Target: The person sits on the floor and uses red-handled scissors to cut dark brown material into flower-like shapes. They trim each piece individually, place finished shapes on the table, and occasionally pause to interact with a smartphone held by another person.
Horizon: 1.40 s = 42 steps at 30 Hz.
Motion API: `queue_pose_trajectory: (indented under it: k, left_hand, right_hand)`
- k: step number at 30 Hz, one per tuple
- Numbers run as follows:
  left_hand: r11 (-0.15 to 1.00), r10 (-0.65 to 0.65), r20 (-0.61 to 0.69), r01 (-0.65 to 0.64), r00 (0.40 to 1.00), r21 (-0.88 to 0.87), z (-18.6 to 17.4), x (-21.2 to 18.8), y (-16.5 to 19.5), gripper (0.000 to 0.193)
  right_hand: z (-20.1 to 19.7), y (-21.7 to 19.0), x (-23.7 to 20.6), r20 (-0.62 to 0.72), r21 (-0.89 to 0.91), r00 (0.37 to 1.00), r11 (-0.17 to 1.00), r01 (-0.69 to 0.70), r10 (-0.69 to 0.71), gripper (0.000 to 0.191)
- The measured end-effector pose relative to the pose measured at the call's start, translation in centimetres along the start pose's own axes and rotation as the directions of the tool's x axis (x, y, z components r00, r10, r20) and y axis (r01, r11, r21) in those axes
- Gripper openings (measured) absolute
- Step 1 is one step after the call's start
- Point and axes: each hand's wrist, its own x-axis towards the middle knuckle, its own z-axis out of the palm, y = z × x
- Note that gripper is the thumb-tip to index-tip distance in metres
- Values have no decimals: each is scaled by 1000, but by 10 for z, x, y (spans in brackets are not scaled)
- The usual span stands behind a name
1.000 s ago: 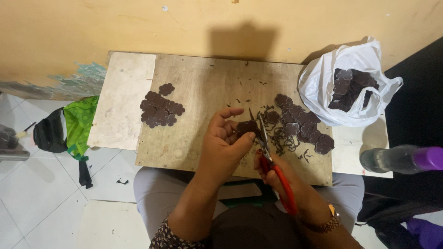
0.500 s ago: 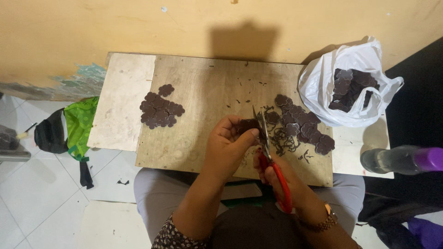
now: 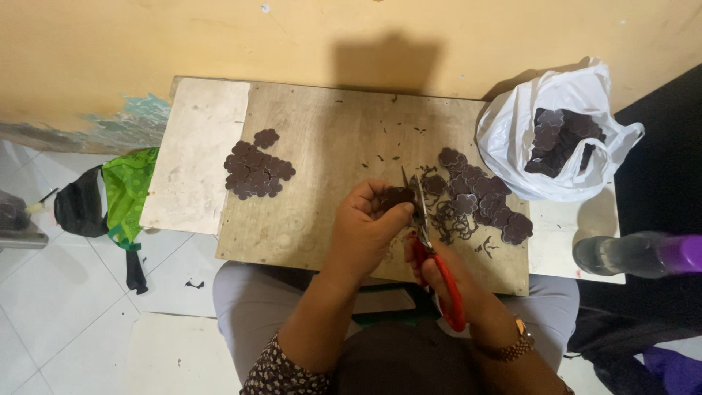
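The dark brown flower-shaped piece (image 3: 398, 197) sits pinched in my left hand (image 3: 369, 227), fingers closed on it, just above the near half of the wooden board (image 3: 329, 146). My right hand (image 3: 446, 274) is closed through the red handles of the scissors (image 3: 428, 234), blades upright against the piece's right edge. In my judgement the cut goes best with short snips, turning the piece into the blades and keeping my thumb clear of them.

Right of the piece, touching the scissors' far side, lies the uncut pile (image 3: 479, 197) with curled trimmings (image 3: 450, 227) beside it. Left of the piece, well apart, sits the trimmed pile (image 3: 256, 168); open board lies between. Beyond the uncut pile, a white plastic bag (image 3: 526, 139) holds more pieces at the bench (image 3: 194, 153) edge. The board's near edge is just below my hands, over my lap, so room there is tight.
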Motion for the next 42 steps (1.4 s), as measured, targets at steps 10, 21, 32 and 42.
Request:
queue_pose_trajectory:
  k: [10,21,32,42]
  left_hand:
    - [1000,18,10,-18,1000,11,2,-3,1,18]
    - [999,9,2,-9,1000,31,7,5,5,17]
    - [1000,4,-9,-4,1000,-18,1,8,-4,9]
    - [998,11,15,-10,1000,-55,-3,5,-4,17]
  right_hand:
    - [8,-16,-3,11,125,1000,992,0,-2,69]
    - [0,-9,2,7,83,1000,997,4,-5,73]
    - [-3,10,3,-31,40,999,999,-28,29,61]
    - [-2,-4,3,-25,53,1000,999,11,-9,66]
